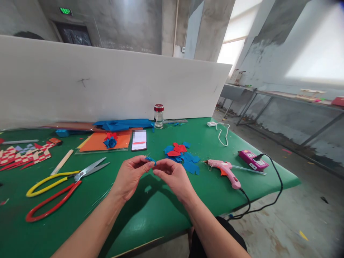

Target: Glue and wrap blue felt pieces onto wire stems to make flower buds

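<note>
Above the green table, my left hand (135,175) pinches a small blue paper piece (150,159) between thumb and fingers. My right hand (172,176) meets it from the other side, its thumb and fingers closed at the same piece's edge; most of the piece is hidden by the fingers. Just beyond my right hand lies a loose pile of blue petals (191,162) and red petals (177,149). A pink glue gun (225,171) rests to the right with a clear glue stick in its back. Scissors (77,176) with one yellow and one red handle lie half open on the left.
A phone (139,139), a jar with a red lid (158,116) and a red-and-blue paper flower (110,140) on orange sheets (92,142) stand behind my hands. A purple power strip (253,160) sits near the right edge, its black cable hanging over. A white board (113,84) closes off the back.
</note>
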Tool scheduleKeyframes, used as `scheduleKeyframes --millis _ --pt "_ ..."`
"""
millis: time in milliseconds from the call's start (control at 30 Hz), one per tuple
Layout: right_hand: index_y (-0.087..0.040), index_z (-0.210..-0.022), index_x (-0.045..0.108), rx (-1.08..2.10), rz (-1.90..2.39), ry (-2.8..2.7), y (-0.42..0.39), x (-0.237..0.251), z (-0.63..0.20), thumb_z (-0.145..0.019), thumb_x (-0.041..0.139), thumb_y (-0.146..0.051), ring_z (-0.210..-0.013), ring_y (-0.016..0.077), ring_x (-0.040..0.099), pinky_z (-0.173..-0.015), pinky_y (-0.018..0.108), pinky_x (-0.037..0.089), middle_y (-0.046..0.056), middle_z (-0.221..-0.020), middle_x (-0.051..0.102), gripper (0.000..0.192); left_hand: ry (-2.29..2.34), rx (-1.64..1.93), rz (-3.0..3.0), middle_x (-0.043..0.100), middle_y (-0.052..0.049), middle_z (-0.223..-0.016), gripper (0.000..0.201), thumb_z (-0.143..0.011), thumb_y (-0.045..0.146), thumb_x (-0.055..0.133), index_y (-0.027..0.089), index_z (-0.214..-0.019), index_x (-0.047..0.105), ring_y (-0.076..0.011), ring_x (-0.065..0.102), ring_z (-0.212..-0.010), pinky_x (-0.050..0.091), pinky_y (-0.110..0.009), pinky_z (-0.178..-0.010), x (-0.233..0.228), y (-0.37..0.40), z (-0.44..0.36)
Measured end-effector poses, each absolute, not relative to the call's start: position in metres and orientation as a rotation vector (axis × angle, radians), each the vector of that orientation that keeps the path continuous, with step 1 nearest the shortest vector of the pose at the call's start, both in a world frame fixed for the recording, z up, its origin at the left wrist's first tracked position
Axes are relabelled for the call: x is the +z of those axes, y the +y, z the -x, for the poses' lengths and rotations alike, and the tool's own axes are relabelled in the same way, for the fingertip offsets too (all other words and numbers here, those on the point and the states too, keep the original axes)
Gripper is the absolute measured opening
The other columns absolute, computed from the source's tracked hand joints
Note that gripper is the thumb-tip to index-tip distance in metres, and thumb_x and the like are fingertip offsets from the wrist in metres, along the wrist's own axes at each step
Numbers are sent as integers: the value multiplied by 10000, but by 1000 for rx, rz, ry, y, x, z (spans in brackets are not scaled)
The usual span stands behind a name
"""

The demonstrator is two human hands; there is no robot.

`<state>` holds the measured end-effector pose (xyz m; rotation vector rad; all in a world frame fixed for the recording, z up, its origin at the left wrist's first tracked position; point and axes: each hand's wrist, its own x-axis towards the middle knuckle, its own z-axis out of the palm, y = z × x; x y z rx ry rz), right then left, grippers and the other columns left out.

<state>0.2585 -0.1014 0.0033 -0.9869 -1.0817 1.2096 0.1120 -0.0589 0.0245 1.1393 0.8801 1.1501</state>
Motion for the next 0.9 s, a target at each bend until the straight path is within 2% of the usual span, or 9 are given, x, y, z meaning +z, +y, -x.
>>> scheduleKeyframes --millis 100,200,333,533,700,900 --pt "-186 -796 682 1136 996 -1060 -101 7 -258 -662 792 -308 -681 135 621 -668 266 493 9 -752 688 212 888 1169 -1142 687 -1 -695 296 -504 320 916 168 -656 713 -127 582 -688 460 -240 -682 23 -60 -114" --pt "-183 -749 677 1140 1000 -1019 -101 8 -256 -647 798 -344 -568 123 561 -536 248 454 -8 -644 638 226 873 1153 -1094 680 3 -678 306 -497 321 919 163 -639 700 -119 573 -673 451 -234 -668 21 -61 -117" --pt "-179 -741 691 1107 1021 -1017 -100 6 -254 -674 781 -382 -510 118 524 -450 231 380 -6 -585 612 232 818 1121 -1034 678 2 -680 282 -528 307 909 162 -650 700 -109 563 -659 445 -229 -655 15 -59 -118" --pt "-185 -758 669 1045 1029 -1032 -100 5 -255 -737 727 -394 -461 86 457 -415 222 306 -1 -649 641 218 785 1084 -1102 680 -4 -678 230 -585 306 884 164 -699 745 -97 538 -642 432 -217 -634 14 -57 -115" --pt "-172 -764 648 1163 1003 -925 -99 8 -261 -709 749 -388 -452 61 404 -393 195 244 2 -668 653 245 821 1063 -1145 738 -30 -798 319 -579 319 888 196 -854 787 -112 566 -677 461 -236 -669 19 -57 -112" --pt "-150 -745 645 1375 928 -855 -99 6 -264 -653 798 -370 -432 33 382 -372 170 193 5 -654 653 284 847 1111 -1083 740 -46 -765 330 -531 314 910 179 -807 792 -117 579 -658 472 -243 -652 21 -55 -111"
